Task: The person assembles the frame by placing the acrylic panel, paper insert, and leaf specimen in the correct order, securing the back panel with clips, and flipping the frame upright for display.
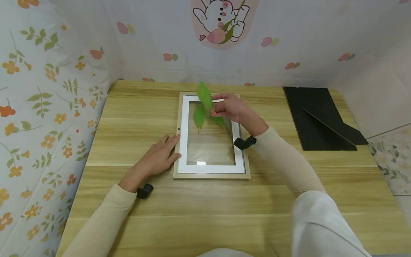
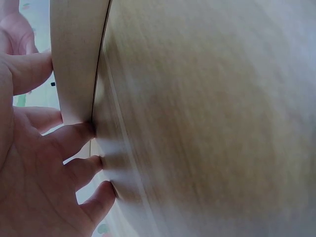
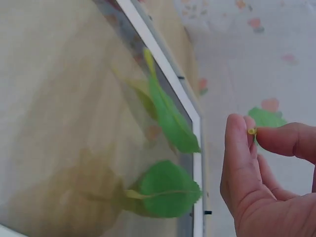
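A light wood photo frame point(image 1: 212, 176) lies flat on the table, with a white mat point(image 1: 184, 142) bordering its clear pane. Between thumb and fingers my right hand point(image 1: 228, 108) pinches the stem of a green leaf point(image 1: 204, 95) over the frame's top part. Two more leaves lie on the pane, a round one point(image 3: 170, 190) and a narrower one point(image 3: 170, 116), both close to the top border. My left hand point(image 1: 158, 157) rests at the frame's left side, thumb and fingertips touching the wooden edge point(image 2: 79, 59).
A black backing board point(image 1: 316, 121) with its stand leg point(image 1: 334, 125) folded out lies at the table's right. A patterned cloth point(image 1: 167, 43) rises behind the table point(image 1: 138, 121), and a floral one point(image 1: 48, 142) hangs on the left.
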A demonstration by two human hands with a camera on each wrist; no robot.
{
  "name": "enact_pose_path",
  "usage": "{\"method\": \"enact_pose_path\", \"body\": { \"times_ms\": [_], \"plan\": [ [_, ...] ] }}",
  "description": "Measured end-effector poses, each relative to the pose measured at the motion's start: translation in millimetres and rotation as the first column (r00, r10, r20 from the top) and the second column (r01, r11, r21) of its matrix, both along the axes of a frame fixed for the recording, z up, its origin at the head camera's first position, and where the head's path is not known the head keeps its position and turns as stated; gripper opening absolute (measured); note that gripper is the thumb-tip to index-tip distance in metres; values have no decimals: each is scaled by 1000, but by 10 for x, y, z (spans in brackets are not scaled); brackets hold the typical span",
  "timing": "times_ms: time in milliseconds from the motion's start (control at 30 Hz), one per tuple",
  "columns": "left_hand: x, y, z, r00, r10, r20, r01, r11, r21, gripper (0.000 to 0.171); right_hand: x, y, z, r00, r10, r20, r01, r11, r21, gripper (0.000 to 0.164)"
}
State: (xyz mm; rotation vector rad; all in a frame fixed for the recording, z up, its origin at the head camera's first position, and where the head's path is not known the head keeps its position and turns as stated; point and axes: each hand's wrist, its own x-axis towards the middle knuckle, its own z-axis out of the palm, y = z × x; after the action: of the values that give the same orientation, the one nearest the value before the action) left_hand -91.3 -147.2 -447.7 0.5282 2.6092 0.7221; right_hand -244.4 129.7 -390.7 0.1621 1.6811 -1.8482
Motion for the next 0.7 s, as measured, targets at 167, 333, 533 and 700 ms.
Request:
{"method": "enact_pose_path", "body": {
  "times_ms": [167,333,533,700],
  "plan": [
    [2,-7,-8,1000,1,2,-2,1000,3,70,197,60,-32,999,30,23,-29,999,-29,61],
    [-6,-9,-20,1000,-3,0,3,1000,4,69,402,83,-61,998,35,53,-32,998,-48,68],
    [-22,-9,-27,1000,2,2,-2,1000,0,70,612,109,-136,996,-9,91,17,996,-82,70],
    [-28,-2,-32,1000,-3,4,3,1000,-5,70,766,146,-164,992,-32,125,45,993,-105,66]
  ]
}}
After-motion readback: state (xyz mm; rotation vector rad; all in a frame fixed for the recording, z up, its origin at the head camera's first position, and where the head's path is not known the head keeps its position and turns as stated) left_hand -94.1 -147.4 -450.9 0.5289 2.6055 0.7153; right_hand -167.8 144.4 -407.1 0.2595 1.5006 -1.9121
